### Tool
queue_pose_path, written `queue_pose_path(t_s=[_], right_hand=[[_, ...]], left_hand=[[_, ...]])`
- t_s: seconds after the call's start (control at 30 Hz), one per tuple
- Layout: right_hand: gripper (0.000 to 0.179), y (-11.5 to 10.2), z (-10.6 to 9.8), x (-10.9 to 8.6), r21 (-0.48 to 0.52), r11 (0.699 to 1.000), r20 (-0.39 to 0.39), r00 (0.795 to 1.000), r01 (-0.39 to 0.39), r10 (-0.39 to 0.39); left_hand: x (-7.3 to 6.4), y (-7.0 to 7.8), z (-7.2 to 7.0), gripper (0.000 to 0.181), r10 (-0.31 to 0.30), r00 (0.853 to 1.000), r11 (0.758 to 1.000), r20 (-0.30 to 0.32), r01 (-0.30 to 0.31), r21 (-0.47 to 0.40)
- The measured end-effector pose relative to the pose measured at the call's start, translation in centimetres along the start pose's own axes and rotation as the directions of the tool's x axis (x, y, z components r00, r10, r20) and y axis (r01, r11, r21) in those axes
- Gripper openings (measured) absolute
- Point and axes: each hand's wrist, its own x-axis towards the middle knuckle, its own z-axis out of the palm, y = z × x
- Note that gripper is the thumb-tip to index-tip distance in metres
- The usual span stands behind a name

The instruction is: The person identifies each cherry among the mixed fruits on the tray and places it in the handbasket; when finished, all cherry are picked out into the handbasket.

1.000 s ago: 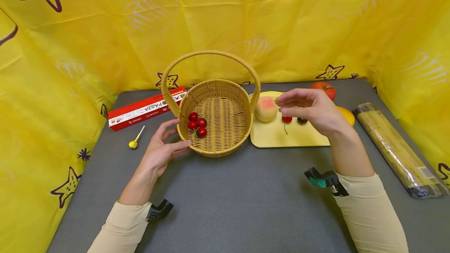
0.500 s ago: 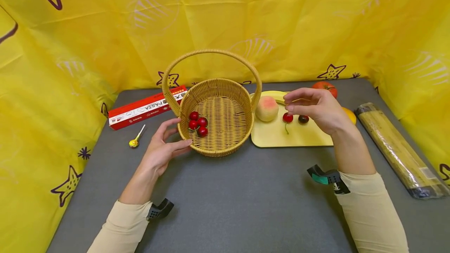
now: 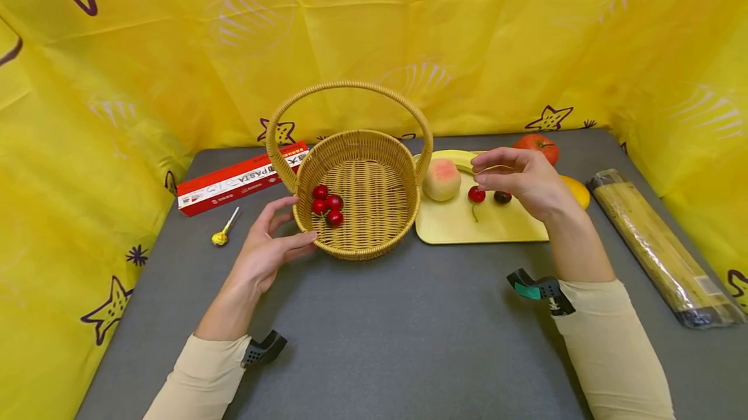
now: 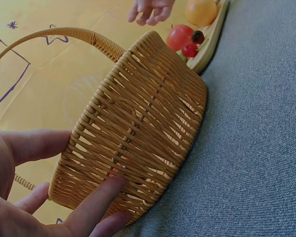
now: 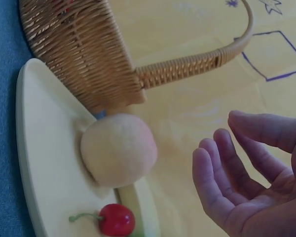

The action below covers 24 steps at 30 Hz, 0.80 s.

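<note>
My left hand [image 3: 271, 248] touches the left side of a wicker basket [image 3: 356, 254], its thumb at the rim. The left wrist view has its fingers fairly straight against the woven wall [image 4: 133, 118]. Several red cherries [image 3: 334, 202] lie inside at the left. My right hand [image 3: 523, 183] hovers over the pale yellow tray [image 3: 467, 232], fingers loosely bent and holding nothing. Below its fingertips are a red cherry [image 3: 476, 195] with a green stem and a dark cherry [image 3: 502, 197]. A peach [image 5: 119, 150] sits on the tray near the basket, with a banana [image 3: 458, 159] behind it.
A tomato [image 3: 536, 146] and a yellow-orange fruit [image 3: 575, 191] are at the right, partly behind my right hand. Farther right lies a plastic-wrapped bamboo roll [image 3: 660, 245]. A red pasta box [image 3: 239, 180] and a lollipop [image 3: 222, 235] lie left of the basket.
My right hand has shifted slightly right, so more of the banana and the red cherry shows. My left hand and the basket have stayed in place.
</note>
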Motion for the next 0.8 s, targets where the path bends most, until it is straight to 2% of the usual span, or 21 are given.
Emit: queue_pose_path(t_s=[0.2,0.4,0.6,0.8], right_hand=[[0.028,0.9,-0.2,0.6,-0.031,0.998,-0.04,0.998,-0.051,0.05],[0.029,2.0,-0.4,1.0,-0.044,0.998,-0.056,0.997,-0.053,0.05],[0.022,2.7,-1.1,1.3,-0.113,0.99,-0.066,0.995,-0.08,0.073],[0.036,3.4,-1.4,1.8,-0.18,0.975,-0.067,0.991,-0.128,0.117]], left_hand=[[0.0,-0.1,-0.1,0.079,-0.002,1.0,1.0,0.0,0.002,0.003],[0.0,-0.3,0.0,0.08,0.012,1.0,1.0,0.003,-0.012,-0.012],[0.1,-0.3,0.1,0.08,0.021,1.0,1.0,0.007,-0.021,-0.02],[0.1,-0.2,0.1,0.08,0.023,1.0,1.0,-0.002,-0.023,-0.01]])
